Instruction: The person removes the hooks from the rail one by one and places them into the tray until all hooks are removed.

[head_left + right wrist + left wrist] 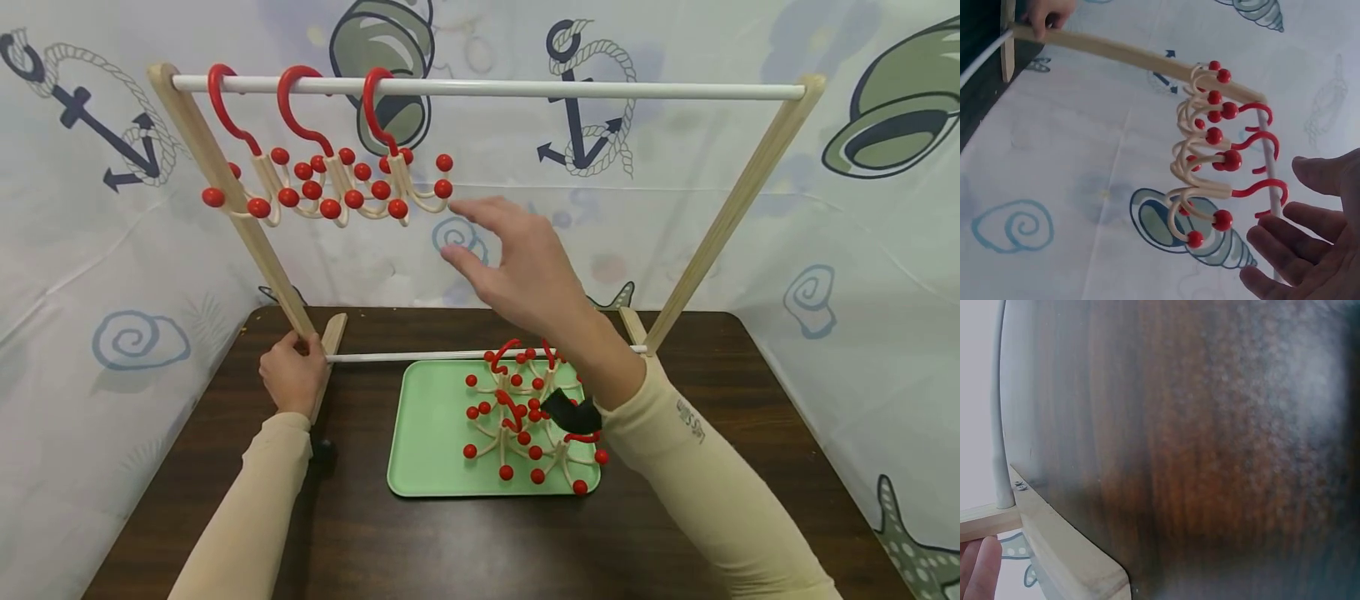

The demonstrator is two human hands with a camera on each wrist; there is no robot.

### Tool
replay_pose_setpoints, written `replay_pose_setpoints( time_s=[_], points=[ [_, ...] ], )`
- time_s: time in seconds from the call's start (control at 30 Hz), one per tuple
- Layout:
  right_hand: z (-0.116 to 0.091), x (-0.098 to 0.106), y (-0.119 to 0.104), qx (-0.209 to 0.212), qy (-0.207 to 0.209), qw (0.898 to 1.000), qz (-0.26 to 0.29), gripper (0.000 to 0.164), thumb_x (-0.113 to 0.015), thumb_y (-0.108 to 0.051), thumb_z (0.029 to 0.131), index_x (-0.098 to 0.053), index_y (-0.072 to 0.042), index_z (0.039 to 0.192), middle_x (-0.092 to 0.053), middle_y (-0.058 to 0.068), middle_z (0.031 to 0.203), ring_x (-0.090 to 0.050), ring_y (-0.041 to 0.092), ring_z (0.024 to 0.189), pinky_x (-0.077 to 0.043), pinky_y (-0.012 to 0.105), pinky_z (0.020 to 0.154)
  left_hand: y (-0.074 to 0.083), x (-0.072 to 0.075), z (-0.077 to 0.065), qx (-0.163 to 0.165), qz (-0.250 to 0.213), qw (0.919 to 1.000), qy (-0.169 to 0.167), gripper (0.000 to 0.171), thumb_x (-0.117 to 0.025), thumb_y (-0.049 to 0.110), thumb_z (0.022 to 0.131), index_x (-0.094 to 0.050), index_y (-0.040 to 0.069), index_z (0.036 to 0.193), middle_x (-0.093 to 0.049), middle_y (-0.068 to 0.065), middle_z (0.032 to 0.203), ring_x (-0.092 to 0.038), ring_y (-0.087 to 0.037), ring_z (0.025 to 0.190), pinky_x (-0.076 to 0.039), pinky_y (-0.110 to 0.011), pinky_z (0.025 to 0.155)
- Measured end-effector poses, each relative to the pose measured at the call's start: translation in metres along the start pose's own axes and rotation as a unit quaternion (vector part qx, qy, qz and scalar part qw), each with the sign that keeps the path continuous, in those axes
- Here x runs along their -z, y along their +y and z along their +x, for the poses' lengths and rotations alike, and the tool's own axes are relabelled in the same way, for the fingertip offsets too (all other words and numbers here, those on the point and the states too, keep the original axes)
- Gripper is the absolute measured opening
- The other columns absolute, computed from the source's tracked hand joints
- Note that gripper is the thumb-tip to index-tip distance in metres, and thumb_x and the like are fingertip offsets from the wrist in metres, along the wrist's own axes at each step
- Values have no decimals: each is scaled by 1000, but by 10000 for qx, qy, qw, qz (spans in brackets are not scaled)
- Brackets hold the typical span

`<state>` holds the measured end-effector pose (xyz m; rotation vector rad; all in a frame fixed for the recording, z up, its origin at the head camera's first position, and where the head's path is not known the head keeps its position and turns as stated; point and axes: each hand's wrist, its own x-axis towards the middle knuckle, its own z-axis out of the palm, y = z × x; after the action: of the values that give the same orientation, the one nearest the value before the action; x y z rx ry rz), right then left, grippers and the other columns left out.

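Note:
Three cream multi-armed hangers with red hooks and red ball tips hang at the left end of the white rod (600,89); the rightmost hanger (401,187) is nearest my right hand (525,262). That hand is raised with thumb and fingers spread apart, holding nothing. In the right wrist view the same hand (1310,244) is beside the rod, apart from the red hook (1260,187). My left hand (291,375) grips the lower end of the rack's left wooden post (258,250). Only its fingertips (984,569) show in the left wrist view.
A green tray (431,433) on the dark wooden table (360,533) holds several more hangers (504,433), bunched on its right side and partly hidden by my right arm. A lower white rod (405,357) crosses behind the tray. The right post (735,208) leans outward.

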<state>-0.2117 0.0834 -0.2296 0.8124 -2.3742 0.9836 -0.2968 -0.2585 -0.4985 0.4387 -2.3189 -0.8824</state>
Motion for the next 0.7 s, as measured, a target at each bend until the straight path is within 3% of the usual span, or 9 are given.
replay_pose_setpoints(
  time_s=[0.13, 0.27, 0.4, 0.53, 0.7],
  points=[
    [31, -2, -8, -49, -139, 9988, -466, 50, -69, -27, 92, -57, -9, 138, -62, 4, 131, -54, 15, 123, -38, 23, 101, -2, -1, 0, -35, -20, 10000, 37, 32, -59, 29, 95, -71, -1, 96, -68, -20, 81, -63, -42, 75, -46, -55, 72],
    [55, -10, -7, -238, -316, 9967, -707, 51, -66, -30, 94, -55, -10, 139, -62, 3, 132, -56, 16, 115, -41, 21, 94, -2, -2, -1, -13, -15, 10000, 10, 32, -60, 29, 95, -72, -1, 97, -69, -20, 82, -63, -42, 76, -46, -55, 72],
    [73, -19, -5, -421, -474, 9950, -771, 52, -63, -33, 96, -52, -11, 142, -59, 1, 136, -56, 14, 116, -44, 21, 89, -1, -1, -2, 63, -4, 10000, -33, 32, -60, 29, 95, -72, 0, 98, -70, -20, 84, -64, -41, 78, -46, -54, 74],
    [88, -25, -6, -674, -659, 9926, -770, 54, -57, -36, 98, -48, -13, 145, -56, -1, 140, -53, 12, 123, -43, 23, 94, 0, 0, -2, 80, -31, 10000, 5, 31, -60, 29, 95, -72, 0, 99, -70, -20, 84, -64, -41, 78, -46, -54, 74],
    [98, -32, -6, -1124, -777, 9895, -466, 54, -57, -36, 98, -46, -14, 146, -59, 0, 135, -56, 13, 120, -47, 26, 91, 0, -1, 0, 55, -64, 10000, 30, 31, -60, 29, 95, -72, 0, 99, -70, -19, 84, -64, -41, 78, -47, -54, 74]
  ],
)
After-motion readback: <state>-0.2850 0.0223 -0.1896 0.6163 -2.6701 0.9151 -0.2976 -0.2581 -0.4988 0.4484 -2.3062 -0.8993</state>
